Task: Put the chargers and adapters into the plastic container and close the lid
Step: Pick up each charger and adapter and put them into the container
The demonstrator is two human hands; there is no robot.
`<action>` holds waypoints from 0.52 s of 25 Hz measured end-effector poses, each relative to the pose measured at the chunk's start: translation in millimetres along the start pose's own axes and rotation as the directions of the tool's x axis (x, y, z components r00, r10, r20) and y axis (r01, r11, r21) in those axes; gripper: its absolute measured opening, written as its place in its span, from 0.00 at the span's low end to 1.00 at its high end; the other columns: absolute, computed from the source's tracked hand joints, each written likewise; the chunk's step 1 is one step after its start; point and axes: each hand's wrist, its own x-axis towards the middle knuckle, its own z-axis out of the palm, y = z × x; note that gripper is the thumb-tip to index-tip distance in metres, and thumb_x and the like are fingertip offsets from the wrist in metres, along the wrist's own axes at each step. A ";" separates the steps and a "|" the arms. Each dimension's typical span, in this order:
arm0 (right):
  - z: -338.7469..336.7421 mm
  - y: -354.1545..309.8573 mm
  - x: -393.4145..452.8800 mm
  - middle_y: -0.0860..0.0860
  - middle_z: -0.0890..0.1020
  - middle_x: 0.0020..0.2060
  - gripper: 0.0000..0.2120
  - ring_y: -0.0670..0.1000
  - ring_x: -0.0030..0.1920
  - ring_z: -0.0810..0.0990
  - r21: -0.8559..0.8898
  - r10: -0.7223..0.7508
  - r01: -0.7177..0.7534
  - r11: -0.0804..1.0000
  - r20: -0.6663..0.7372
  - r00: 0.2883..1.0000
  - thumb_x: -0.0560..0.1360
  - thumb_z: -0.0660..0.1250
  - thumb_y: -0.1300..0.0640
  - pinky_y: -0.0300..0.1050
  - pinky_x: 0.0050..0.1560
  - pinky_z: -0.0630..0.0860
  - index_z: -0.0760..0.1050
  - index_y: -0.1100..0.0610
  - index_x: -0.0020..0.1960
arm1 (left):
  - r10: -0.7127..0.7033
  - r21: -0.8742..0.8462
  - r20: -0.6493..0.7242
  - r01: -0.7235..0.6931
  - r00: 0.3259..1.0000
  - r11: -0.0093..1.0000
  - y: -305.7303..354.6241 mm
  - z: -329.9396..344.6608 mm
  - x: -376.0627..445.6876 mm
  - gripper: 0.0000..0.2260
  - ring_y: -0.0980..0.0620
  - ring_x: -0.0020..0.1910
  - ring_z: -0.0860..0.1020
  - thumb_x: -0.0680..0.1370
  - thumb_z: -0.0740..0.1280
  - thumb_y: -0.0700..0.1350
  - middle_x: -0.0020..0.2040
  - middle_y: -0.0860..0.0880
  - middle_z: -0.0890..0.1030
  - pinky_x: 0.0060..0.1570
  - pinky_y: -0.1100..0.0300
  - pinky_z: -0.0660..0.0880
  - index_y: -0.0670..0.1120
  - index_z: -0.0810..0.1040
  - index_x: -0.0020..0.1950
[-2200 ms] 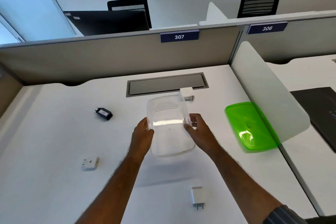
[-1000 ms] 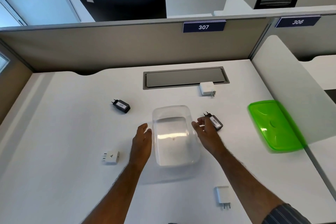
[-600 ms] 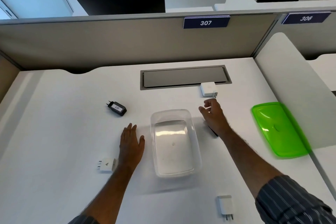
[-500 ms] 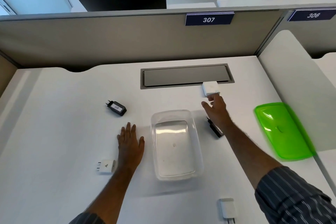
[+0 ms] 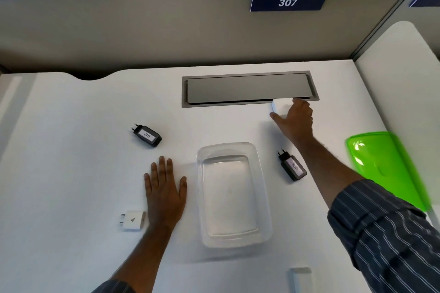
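The clear plastic container (image 5: 262, 188) stands open and empty in the middle of the white desk. My left hand (image 5: 165, 188) lies flat on the desk just left of it, fingers spread. My right hand (image 5: 294, 119) is stretched to the far side and covers a white square charger (image 5: 277, 105), thumb and fingers around it. One black charger (image 5: 147, 135) lies at the far left, another black charger (image 5: 292, 167) right of the container. A white adapter (image 5: 133, 220) sits beside my left wrist. A white plug (image 5: 300, 279) shows at the bottom edge. The green lid (image 5: 385, 169) lies at the right.
A grey cable hatch (image 5: 247, 88) is set into the desk behind the charger. A beige partition with the sign 307 (image 5: 288, 2) closes the back. A white curved divider (image 5: 404, 74) bounds the right side above the lid.
I set the container down on the desk and let go with both hands. My left hand went flat on the desk. My right hand reached forward onto the white square charger.
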 end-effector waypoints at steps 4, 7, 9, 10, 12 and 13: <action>8.9 0.4 13.5 0.61 0.72 0.67 0.43 0.64 0.68 0.71 -0.019 0.061 -0.061 0.998 0.048 0.997 0.68 0.76 0.41 0.60 0.65 0.72 0.62 0.61 0.74 | -0.004 0.013 -0.019 0.004 1.000 1.000 -0.3 0.7 0.3 0.31 0.44 0.83 0.51 0.82 0.50 0.59 0.84 0.46 0.52 0.81 0.42 0.52 0.48 0.51 0.83; 15.1 4.2 17.2 0.61 0.73 0.66 0.41 0.65 0.67 0.72 0.005 0.065 -0.066 0.998 0.065 0.996 0.70 0.75 0.46 0.61 0.64 0.71 0.60 0.58 0.75 | -0.010 0.009 -0.022 0.010 1.000 1.000 -0.6 1.1 0.8 0.31 0.44 0.83 0.51 0.82 0.50 0.59 0.84 0.47 0.52 0.81 0.42 0.51 0.48 0.51 0.83; 16.8 6.3 16.4 0.61 0.72 0.67 0.40 0.65 0.68 0.71 0.025 0.061 -0.062 0.998 0.054 0.997 0.71 0.74 0.48 0.62 0.65 0.70 0.59 0.58 0.75 | -0.011 0.009 -0.020 0.011 1.000 1.000 -1.2 1.0 1.0 0.31 0.45 0.83 0.51 0.82 0.50 0.59 0.84 0.47 0.52 0.81 0.42 0.51 0.48 0.51 0.83; 16.0 6.5 15.1 0.61 0.72 0.67 0.40 0.65 0.68 0.71 0.049 0.060 -0.063 0.997 0.055 0.997 0.71 0.74 0.49 0.62 0.65 0.70 0.58 0.57 0.76 | -0.010 0.008 -0.018 0.011 1.000 1.000 -1.1 0.9 0.9 0.31 0.45 0.83 0.51 0.82 0.50 0.59 0.84 0.47 0.52 0.81 0.42 0.52 0.48 0.51 0.83; 12.1 4.5 10.3 0.60 0.72 0.67 0.39 0.65 0.69 0.69 0.123 0.054 -0.062 0.990 0.067 0.996 0.71 0.73 0.50 0.60 0.65 0.71 0.58 0.56 0.76 | -0.014 0.007 -0.017 0.014 1.000 1.000 -0.7 0.2 0.4 0.31 0.44 0.83 0.51 0.82 0.51 0.59 0.84 0.47 0.52 0.81 0.42 0.52 0.48 0.52 0.83; 9.4 2.4 6.6 0.60 0.72 0.67 0.38 0.65 0.69 0.68 0.170 0.049 -0.060 0.984 0.071 0.996 0.71 0.73 0.51 0.59 0.64 0.71 0.58 0.56 0.75 | -0.018 0.004 -0.014 0.018 1.000 1.000 -0.2 -0.1 0.2 0.31 0.44 0.83 0.51 0.82 0.51 0.59 0.84 0.47 0.52 0.81 0.42 0.52 0.48 0.52 0.83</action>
